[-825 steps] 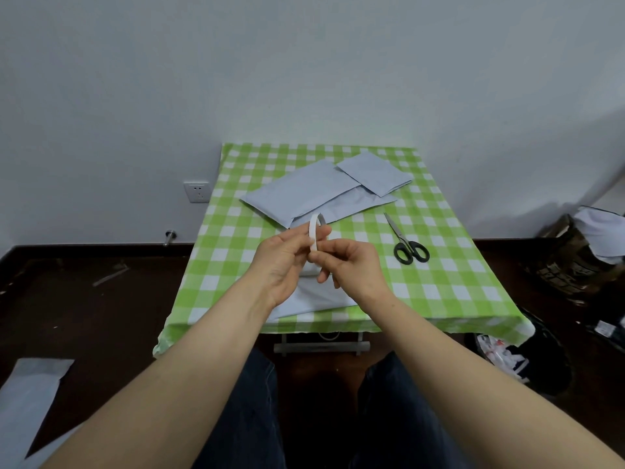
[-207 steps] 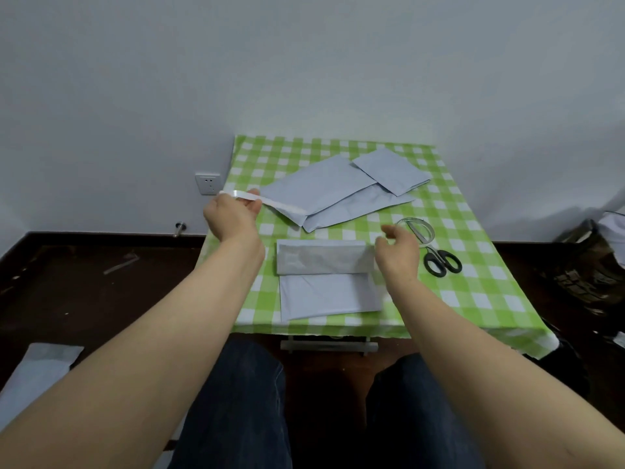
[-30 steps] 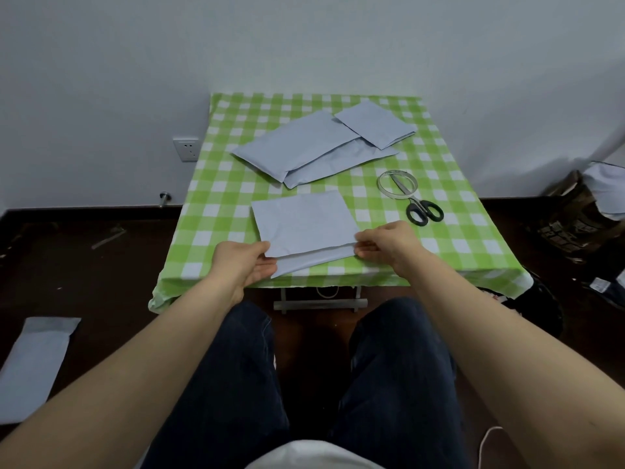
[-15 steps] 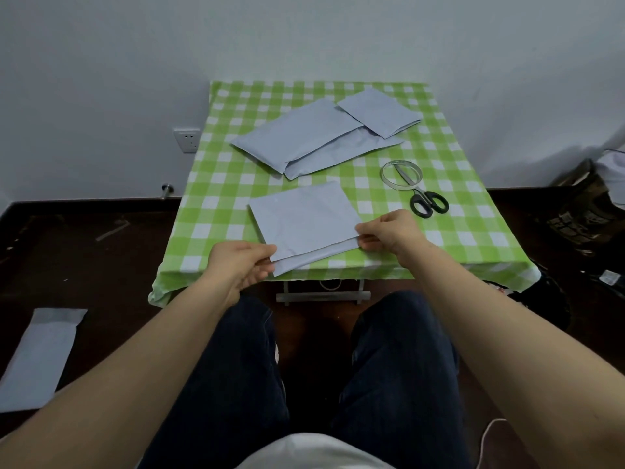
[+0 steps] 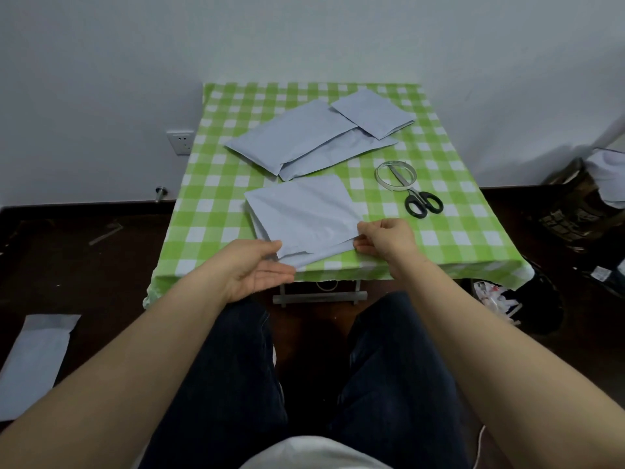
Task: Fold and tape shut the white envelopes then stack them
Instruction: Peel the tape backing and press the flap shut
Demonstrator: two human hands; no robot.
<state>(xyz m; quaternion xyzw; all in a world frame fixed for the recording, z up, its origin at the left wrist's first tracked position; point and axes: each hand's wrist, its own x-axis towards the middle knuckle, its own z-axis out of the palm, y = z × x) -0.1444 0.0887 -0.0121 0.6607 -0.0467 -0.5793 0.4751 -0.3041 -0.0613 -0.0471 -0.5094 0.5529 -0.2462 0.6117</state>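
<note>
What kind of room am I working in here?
Probably a plain room in a home or makeshift workspace: a small folding table in green checked cloth against a bare white wall, a wall socket, clutter on the dark floor.

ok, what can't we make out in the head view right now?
- Tape on the folded envelope: none visible on its upper face.
- Right hand fingertips: tucked under the envelope's edge, so the grip is hidden.
- Lower envelopes in the far pile: overlapped, count unclear.
- Tape roll: how much is left is too small to tell.
</note>
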